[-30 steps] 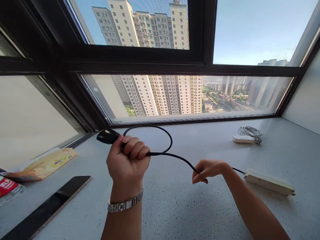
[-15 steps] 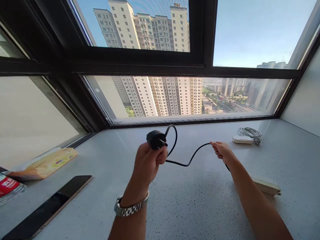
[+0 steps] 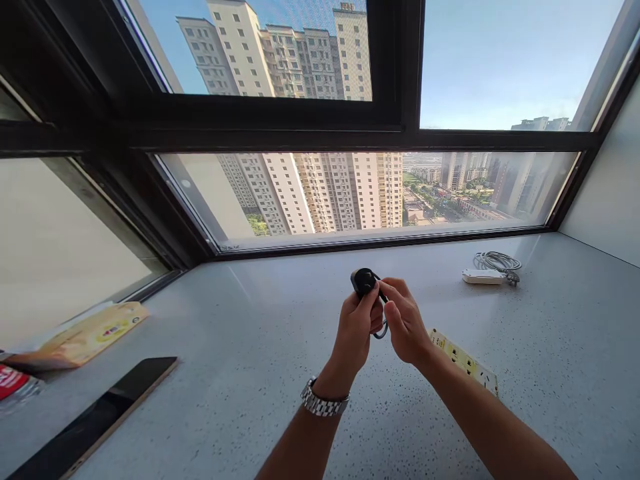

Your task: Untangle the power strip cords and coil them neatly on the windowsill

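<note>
In my left hand (image 3: 356, 323), which wears a metal watch at the wrist, the black plug (image 3: 363, 281) is gripped with its head above the thumb. Close against it is my right hand (image 3: 404, 320), its fingertips on the black cord (image 3: 382, 331) just beside the plug. A short loop of this cord hangs between the two hands. Partly behind my right forearm, a cream power strip (image 3: 467, 363) lies on the speckled white counter (image 3: 240, 373). Where the cord runs beyond my right hand is hidden.
A white adapter (image 3: 483, 276) with a coiled grey cable (image 3: 500, 261) lies at the back right. To the left are a black phone-like slab (image 3: 100, 417), a yellow packet (image 3: 95, 333) and a red-labelled bottle (image 3: 17, 387). Dark-framed windows (image 3: 320, 140) stand behind the counter.
My hands have come together; the stretched cord between them is now a short loop. My left hand moved right with the plug, my right hand moved left. The power strip has turned and shifted left.
</note>
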`<state>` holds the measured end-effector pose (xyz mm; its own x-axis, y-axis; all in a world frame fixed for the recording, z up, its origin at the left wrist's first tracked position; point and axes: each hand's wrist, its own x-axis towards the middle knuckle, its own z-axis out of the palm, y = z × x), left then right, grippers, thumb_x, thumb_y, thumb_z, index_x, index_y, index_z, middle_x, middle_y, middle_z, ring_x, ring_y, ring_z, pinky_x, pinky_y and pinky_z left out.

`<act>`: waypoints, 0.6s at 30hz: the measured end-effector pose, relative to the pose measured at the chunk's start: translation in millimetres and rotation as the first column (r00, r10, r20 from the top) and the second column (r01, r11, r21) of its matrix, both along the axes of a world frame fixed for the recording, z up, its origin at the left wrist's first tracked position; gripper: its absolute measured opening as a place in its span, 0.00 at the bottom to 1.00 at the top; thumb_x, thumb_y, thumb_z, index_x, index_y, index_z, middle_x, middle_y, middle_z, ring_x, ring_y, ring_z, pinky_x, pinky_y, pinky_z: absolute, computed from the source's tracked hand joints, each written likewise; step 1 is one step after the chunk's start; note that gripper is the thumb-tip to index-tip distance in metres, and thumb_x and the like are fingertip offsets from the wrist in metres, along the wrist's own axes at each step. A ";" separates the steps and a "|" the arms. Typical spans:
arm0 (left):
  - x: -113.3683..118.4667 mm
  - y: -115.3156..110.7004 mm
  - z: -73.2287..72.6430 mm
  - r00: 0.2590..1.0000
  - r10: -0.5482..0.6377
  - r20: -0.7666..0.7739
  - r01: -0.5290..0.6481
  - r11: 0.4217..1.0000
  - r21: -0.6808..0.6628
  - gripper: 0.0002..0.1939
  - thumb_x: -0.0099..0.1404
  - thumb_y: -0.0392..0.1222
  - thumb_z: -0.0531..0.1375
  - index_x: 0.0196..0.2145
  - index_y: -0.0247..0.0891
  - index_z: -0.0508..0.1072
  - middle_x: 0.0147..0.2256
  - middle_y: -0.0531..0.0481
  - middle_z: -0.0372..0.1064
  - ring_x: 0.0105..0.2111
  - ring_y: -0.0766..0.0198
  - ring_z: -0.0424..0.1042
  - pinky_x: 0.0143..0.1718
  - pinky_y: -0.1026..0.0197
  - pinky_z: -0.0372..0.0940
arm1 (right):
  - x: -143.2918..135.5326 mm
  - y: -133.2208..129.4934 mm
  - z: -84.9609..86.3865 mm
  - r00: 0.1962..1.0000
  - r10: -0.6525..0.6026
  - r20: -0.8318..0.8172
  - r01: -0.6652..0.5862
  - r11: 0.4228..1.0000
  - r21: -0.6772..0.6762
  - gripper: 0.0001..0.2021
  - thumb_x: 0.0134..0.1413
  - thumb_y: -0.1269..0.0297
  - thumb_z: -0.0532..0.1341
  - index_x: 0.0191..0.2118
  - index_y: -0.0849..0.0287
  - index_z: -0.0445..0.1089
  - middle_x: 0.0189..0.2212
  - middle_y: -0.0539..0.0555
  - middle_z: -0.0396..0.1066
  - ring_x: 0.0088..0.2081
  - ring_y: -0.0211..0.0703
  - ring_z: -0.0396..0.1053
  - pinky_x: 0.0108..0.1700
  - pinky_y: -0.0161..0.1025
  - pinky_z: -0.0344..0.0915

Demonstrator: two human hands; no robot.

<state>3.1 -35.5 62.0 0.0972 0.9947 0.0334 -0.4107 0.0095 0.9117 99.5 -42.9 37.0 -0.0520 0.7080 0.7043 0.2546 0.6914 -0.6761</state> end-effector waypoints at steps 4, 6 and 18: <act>0.6 5.4 -7.7 0.997 0.076 -0.010 -0.076 0.997 0.033 0.23 0.47 0.57 0.68 0.25 0.35 0.67 0.19 0.58 0.55 0.18 0.73 0.54 0.18 0.68 0.51 | -4.1 -4.4 -2.3 0.991 0.004 0.133 -0.002 1.000 -0.015 0.34 0.61 0.38 0.39 0.60 0.56 0.60 0.55 0.61 0.58 0.56 0.51 0.58 0.55 0.49 0.60; 0.6 7.7 -10.3 0.996 0.090 -0.010 -0.089 0.995 0.054 0.22 0.47 0.56 0.69 0.24 0.34 0.68 0.19 0.57 0.56 0.20 0.72 0.56 0.20 0.68 0.52 | -3.4 -4.9 -4.4 0.982 0.006 0.187 0.002 0.999 -0.042 0.34 0.61 0.38 0.41 0.64 0.55 0.54 0.59 0.62 0.54 0.57 0.52 0.57 0.56 0.50 0.60; -20.4 16.9 10.5 0.946 0.065 0.319 -0.090 0.994 0.064 0.17 0.50 0.48 0.68 0.22 0.36 0.65 0.21 0.55 0.63 0.23 0.67 0.66 0.26 0.65 0.64 | 1.3 0.0 6.4 0.964 0.095 0.249 0.020 0.907 -0.421 0.15 0.57 0.55 0.57 0.44 0.59 0.69 0.33 0.54 0.72 0.34 0.43 0.69 0.37 0.42 0.64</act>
